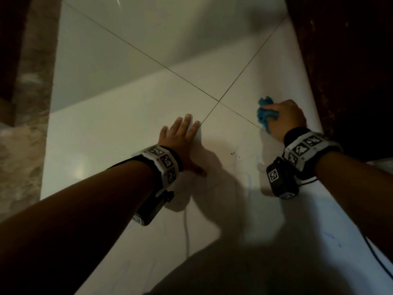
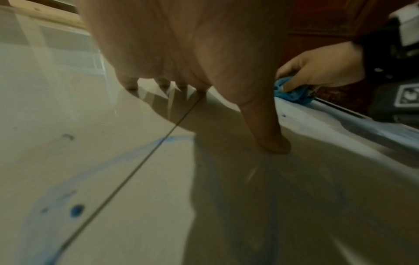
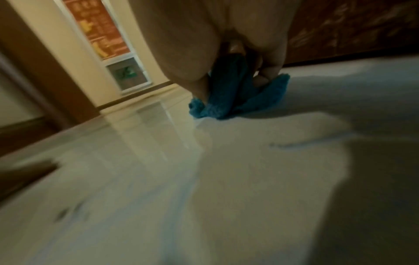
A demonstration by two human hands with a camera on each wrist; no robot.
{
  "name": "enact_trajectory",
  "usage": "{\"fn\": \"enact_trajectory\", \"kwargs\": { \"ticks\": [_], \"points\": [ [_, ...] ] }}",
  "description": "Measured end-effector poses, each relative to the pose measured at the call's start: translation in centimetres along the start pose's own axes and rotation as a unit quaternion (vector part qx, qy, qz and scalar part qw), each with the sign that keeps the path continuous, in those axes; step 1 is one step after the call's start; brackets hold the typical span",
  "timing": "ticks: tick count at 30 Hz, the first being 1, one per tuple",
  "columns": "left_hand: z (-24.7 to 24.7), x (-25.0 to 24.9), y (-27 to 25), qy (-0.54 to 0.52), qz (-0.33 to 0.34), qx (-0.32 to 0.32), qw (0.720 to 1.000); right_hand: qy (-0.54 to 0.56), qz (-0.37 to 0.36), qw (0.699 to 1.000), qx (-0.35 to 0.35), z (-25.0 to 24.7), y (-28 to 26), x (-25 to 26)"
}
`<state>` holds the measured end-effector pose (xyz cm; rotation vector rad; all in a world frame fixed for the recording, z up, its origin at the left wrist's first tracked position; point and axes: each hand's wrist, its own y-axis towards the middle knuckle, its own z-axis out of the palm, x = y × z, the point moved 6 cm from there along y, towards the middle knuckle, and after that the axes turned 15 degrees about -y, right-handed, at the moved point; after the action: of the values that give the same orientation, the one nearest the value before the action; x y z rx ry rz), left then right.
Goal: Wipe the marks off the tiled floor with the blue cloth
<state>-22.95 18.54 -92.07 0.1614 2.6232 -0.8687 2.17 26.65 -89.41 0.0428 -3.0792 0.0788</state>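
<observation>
Both hands were down on the tiled floor (image 1: 131, 116). The right hand (image 1: 286, 118) had its fingers curled round the blue cloth (image 1: 265, 114), which was bunched into a wad and pressed against the tile; the right wrist view showed the thumb and fingertips pinching folds of the cloth (image 3: 229, 100) while its lower edge spread on the floor. From the left wrist view, the same cloth (image 2: 292, 94) poked out beneath the right hand (image 2: 322, 70), close to the dark wooden panel (image 2: 317, 16) that ran along that side.

That wad sat just to the right of the point where the grout lines (image 1: 219, 101) crossed, touching the line that ran toward the right wrist. The left hand (image 1: 182, 137) lay flat with fingers spread and straight, palm on the tile, fingertips (image 1: 196, 124) reaching the grout line left of the crossing. In the left wrist view, the thumb (image 2: 267, 132) pressed the tile by itself, apart from the other fingers.

Between the two wrists were small dark specks (image 1: 234, 153) and faint blue scribbles (image 1: 187, 228) trailing toward the person. A curved blue streak (image 2: 127, 156) and a blue dot (image 2: 76, 210) showed on the tile in the left wrist view. Each wrist carried a band of black-and-white markers (image 1: 164, 161). A mottled brown strip (image 1: 27, 103) bordered the floor on the left.
</observation>
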Motion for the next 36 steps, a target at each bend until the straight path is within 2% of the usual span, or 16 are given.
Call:
{"fn": "enact_trajectory", "kwargs": {
  "ticks": [2, 6, 9, 10, 13, 14, 16, 17, 20, 23, 25, 28, 30, 32, 35, 36],
  "points": [
    [0.1, 0.0, 0.0, 0.009, -0.004, 0.005, 1.000, -0.017, 0.006, 1.000, 0.014, 0.2, -1.1, 1.0],
    [0.0, -0.1, 0.0, 0.002, -0.008, -0.002, 1.000, 0.025, -0.123, 0.991, 0.045, 0.4, -5.7, 6.9],
    [-0.1, -0.2, -0.2, 0.002, -0.007, 0.000, 1.000, 0.049, -0.206, 0.975, 0.068, -0.1, -6.1, 7.9],
    [-0.2, -0.3, -0.2, 0.005, -0.004, 0.000, 1.000, 0.037, -0.191, 0.979, 0.065, -0.4, -5.1, 7.1],
    [-0.2, -0.1, -0.4, 0.005, -0.002, 0.004, 1.000, 0.033, -0.055, 0.997, 0.033, -0.4, -1.2, 2.9],
    [-0.2, 0.0, -0.4, 0.006, 0.000, 0.006, 1.000, 0.022, -0.032, 0.999, 0.027, -0.3, -0.8, 2.3],
    [-0.4, 0.4, -0.4, 0.002, 0.006, 0.012, 1.000, 0.016, -0.044, 0.999, 0.017, -0.6, -1.6, 3.3],
    [-0.4, 0.5, -0.3, 0.002, 0.007, 0.016, 1.000, 0.035, -0.060, 0.997, 0.024, -0.5, -2.4, 4.4],
    [-0.5, 0.3, -0.3, -0.006, 0.001, 0.014, 1.000, 0.001, -0.184, 0.981, 0.052, 0.5, -5.7, 8.7],
    [-0.4, -0.1, -1.1, -0.011, -0.003, -0.007, 1.000, 0.031, -0.260, 0.961, 0.088, 0.7, -6.5, 9.2],
    [-0.2, 0.5, -1.7, -0.009, -0.009, -0.007, 1.000, 0.015, -0.237, 0.969, 0.064, 0.7, -4.5, 7.3],
    [0.1, 1.8, -2.0, -0.004, -0.019, 0.009, 1.000, 0.007, -0.087, 0.996, 0.032, 0.3, -0.8, 3.9],
    [0.3, 2.0, -1.9, -0.007, -0.015, 0.007, 1.000, -0.004, -0.060, 0.997, 0.049, 0.6, -1.0, 4.6],
    [0.3, 1.9, -1.8, -0.012, -0.013, 0.002, 1.000, 0.030, -0.119, 0.990, 0.067, 1.0, -2.9, 7.3],
    [0.1, 1.9, -2.0, -0.015, -0.018, 0.007, 1.000, 0.062, -0.265, 0.958, 0.093, 1.6, -6.1, 10.8],
    [0.1, 1.9, -2.0, -0.014, -0.020, 0.011, 1.000, 0.064, -0.278, 0.953, 0.101, 1.5, -5.8, 10.9]
  ]
}}
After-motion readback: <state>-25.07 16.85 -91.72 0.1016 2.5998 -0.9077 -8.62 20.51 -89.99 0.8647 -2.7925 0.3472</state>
